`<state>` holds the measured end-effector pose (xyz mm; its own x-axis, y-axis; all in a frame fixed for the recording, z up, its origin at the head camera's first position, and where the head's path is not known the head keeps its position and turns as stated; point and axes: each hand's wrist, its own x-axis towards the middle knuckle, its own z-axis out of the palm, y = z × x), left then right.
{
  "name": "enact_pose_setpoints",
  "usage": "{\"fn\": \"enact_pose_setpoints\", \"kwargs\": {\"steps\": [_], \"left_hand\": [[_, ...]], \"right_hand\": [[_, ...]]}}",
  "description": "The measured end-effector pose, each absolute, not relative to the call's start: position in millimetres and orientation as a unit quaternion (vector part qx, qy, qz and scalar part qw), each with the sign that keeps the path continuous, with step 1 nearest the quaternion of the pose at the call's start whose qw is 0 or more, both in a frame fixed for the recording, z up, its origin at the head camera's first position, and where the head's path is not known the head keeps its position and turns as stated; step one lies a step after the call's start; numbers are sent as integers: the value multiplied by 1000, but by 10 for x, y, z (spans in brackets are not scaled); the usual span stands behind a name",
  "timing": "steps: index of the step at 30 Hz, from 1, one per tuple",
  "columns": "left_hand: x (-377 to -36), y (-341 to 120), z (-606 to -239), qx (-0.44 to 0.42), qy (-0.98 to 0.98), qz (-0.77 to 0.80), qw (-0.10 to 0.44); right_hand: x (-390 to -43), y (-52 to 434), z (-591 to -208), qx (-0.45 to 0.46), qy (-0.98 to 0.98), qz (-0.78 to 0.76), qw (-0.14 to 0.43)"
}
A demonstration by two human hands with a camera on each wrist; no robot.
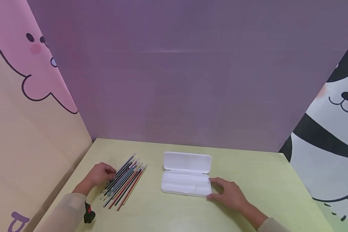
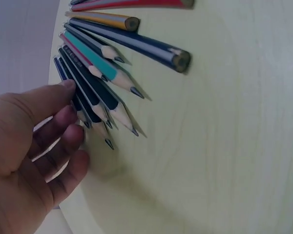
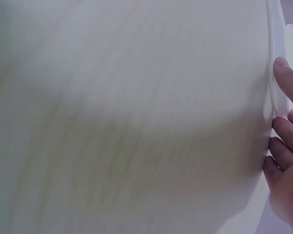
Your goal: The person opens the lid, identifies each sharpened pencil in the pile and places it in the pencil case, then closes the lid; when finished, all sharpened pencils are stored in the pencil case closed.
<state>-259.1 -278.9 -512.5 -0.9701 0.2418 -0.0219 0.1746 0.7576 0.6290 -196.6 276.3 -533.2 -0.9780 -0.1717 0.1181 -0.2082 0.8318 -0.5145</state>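
I see a fanned bundle of thin coloured wooden pencils lying on the pale yellow-green table, left of centre, slanting from near left to far right. In the left wrist view their sharpened tips point toward me, dark blue, teal, red and yellow barrels side by side. My left hand rests at the left edge of that bundle; its fingers are loosely bent and touch the outermost dark pencils without closing round any of them.

Just right of the pencils, apart from them, sits a white rectangular plastic pencil case, lying open with its lid folded back flat toward the far wall and its tray toward me. My right hand lies at the case's near right corner, fingers relaxed and fairly straight, the tips against the tray's end. In the right wrist view I only see fingertips at the picture's right edge, beside a blurred pale surface.

Behind the table stands a plain purple wall, with a pink cartoon panel on the left and a panda panel on the right.
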Motion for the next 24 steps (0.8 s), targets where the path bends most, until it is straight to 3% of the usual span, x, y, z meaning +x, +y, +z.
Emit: {"fn": "enact_pose_setpoints", "kwargs": {"steps": [14, 24], "left_hand": [[-2586, -2665, -5085, 65, 950, 298, 60], [-2557, -2716, -5045, 84, 949, 297, 60]], "right_hand": [[-1900, 2743, -5322, 116, -955, 271, 37], [-1886, 2734, -5335, 107, -955, 273, 35]]}}
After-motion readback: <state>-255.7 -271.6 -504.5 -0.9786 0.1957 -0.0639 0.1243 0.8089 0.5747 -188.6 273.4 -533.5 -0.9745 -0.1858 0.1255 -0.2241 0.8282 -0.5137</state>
